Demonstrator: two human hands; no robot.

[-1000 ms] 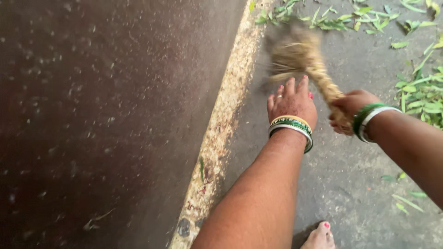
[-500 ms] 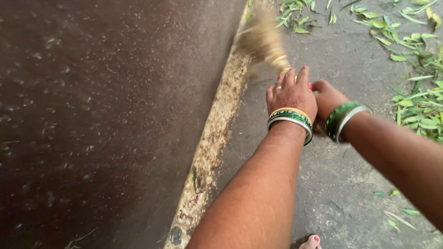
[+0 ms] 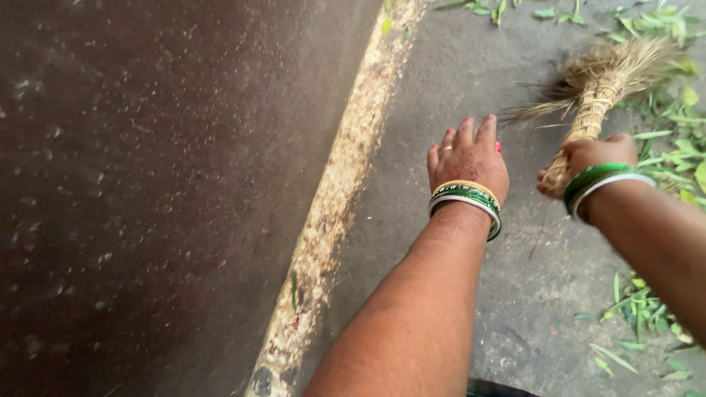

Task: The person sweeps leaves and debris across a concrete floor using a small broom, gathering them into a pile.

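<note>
My right hand (image 3: 588,158) clenches the straw broom (image 3: 599,88), its bristles over the green leaves (image 3: 673,147) on the grey floor (image 3: 471,81). My left hand (image 3: 468,158) hangs released, fingers spread. A hard flick could scatter leaves toward the pale kerb (image 3: 346,169). A moment ago the broom was by that kerb.

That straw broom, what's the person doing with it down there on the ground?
A person bends over grey pavement. The right hand grips a short straw broom by its bound handle, bristles pointing toward the scattered green leaves. The left hand holds nothing, fingers spread near the ground. Both wrists wear green bangles. A pale, worn curb strip runs beside them, with a dark speckled surface to its left.
</note>
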